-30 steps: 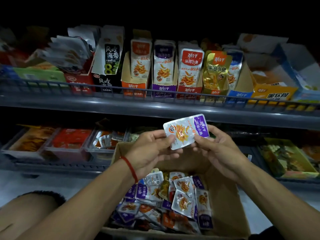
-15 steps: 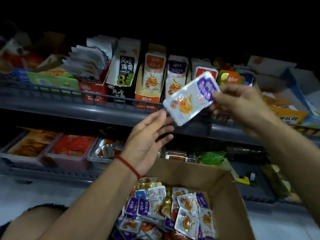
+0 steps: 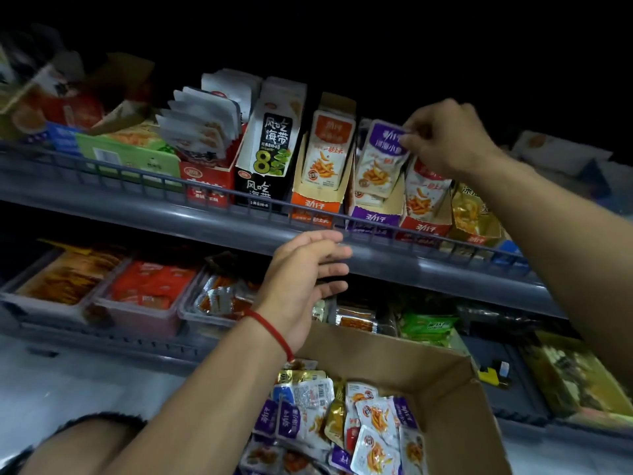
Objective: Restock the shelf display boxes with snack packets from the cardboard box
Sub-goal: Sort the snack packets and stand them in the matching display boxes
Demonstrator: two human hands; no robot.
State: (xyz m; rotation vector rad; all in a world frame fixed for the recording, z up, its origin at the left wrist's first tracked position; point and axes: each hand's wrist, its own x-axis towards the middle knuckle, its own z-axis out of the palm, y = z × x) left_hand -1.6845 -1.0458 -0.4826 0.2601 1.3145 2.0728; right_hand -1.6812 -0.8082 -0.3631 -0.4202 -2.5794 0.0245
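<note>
My right hand [image 3: 445,138] reaches up to the upper shelf and pinches the top edge of a purple-topped snack packet [image 3: 378,159], which stands upright in the purple display box [image 3: 375,214]. My left hand [image 3: 305,279], with a red string on its wrist, hovers with straight fingers in front of the shelf rail and holds nothing. Below it the cardboard box [image 3: 442,382] holds several loose purple, gold and white packets [image 3: 370,426].
Orange [image 3: 317,200], red [image 3: 424,224] and gold [image 3: 474,221] display boxes flank the purple one behind the grey shelf rail [image 3: 205,214]. A black seaweed box [image 3: 263,166] stands further left. The lower shelf carries clear tubs [image 3: 144,303] of red and orange snacks.
My right hand has carried the purple packet up from in front of the shelf into the purple display box. My left hand let go of it earlier and stays low and open.
</note>
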